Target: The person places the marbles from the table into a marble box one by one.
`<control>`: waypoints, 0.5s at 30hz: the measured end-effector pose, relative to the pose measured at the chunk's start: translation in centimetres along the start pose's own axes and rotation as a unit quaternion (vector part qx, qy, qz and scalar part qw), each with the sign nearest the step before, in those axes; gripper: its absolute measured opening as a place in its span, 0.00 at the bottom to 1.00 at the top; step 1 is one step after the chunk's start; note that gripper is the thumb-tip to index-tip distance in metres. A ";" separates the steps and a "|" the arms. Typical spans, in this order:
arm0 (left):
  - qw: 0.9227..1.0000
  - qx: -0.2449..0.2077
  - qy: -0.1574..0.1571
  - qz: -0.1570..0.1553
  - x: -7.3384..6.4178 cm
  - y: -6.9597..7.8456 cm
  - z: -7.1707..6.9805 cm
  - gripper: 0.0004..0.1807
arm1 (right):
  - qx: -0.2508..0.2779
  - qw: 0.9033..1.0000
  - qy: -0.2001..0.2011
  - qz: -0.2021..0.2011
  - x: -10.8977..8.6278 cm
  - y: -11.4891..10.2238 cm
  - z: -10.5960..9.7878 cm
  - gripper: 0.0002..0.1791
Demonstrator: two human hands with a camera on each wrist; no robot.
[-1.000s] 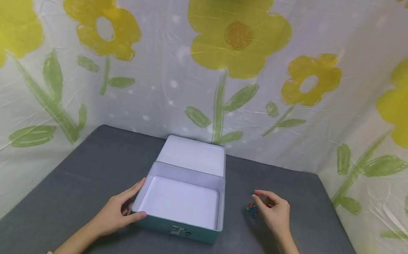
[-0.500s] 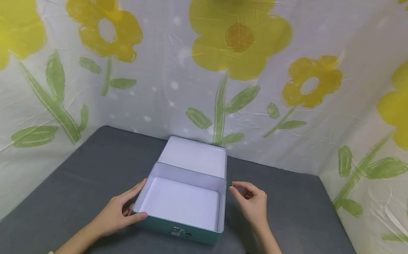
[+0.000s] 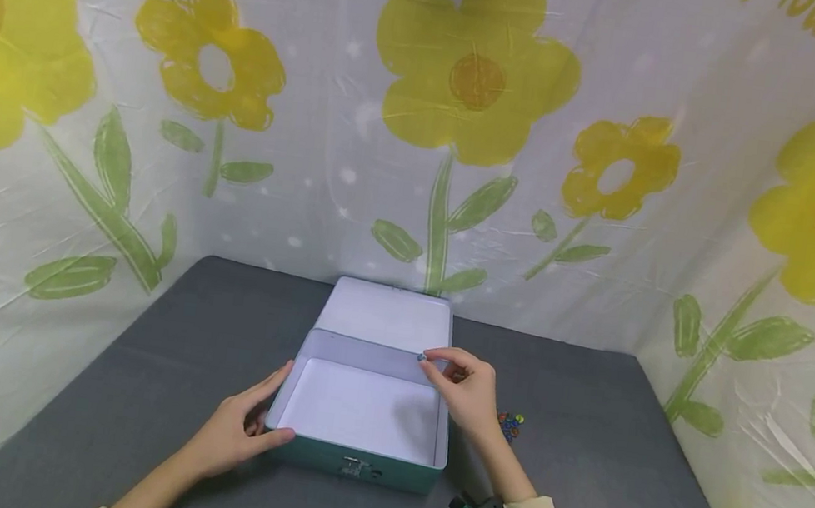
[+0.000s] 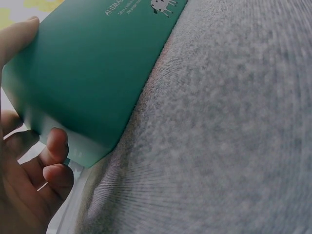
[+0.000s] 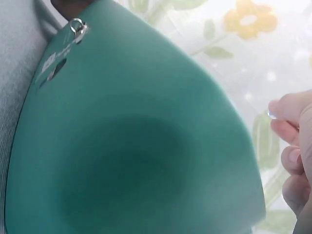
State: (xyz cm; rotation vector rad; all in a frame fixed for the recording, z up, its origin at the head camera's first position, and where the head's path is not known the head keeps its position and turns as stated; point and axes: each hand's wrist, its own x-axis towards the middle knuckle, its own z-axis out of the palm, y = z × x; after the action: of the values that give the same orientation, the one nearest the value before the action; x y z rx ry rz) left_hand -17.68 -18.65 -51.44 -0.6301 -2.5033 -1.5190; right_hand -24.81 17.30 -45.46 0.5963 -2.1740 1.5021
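A green tin box with a white inside stands on the dark grey table, its lid folded back. My left hand grips its front left corner, thumb over the front rim and fingers against the left side; in the left wrist view the fingertips are curled beside the green wall. Over the right part of the box, my right hand pinches a tiny bluish, shiny piece between thumb and forefinger. Its exact kind is too small to tell. Its other fingers are curled in the right wrist view.
A small heap of multicoloured pieces lies on the table right of the box, partly behind the right forearm. A metal clasp is on the box's front. A white curtain with yellow flowers hangs behind the table.
My right hand has moved left from the heap of coloured pieces to above the box, carrying the tiny piece. My left hand has stayed on the box corner.
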 end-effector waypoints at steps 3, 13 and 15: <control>1.000 -0.004 -0.002 0.000 0.0 -0.1 0.0 0.49 | -0.011 1.000 -0.010 -0.019 0.4 -0.2 0.7 0.07; 1.000 -0.006 0.000 0.007 0.0 0.1 -0.1 0.50 | -0.027 0.998 -0.047 -0.026 1.0 -0.9 3.4 0.07; 1.000 -0.006 -0.001 0.011 0.0 0.1 0.0 0.50 | -0.030 0.997 -0.059 -0.027 1.1 -1.1 3.6 0.06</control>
State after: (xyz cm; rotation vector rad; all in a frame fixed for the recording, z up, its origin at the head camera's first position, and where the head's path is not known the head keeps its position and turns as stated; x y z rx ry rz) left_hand -17.70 -18.64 -51.36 -0.6586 -2.4836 -1.5275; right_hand -25.42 13.43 -45.19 0.7340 -2.2634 1.3996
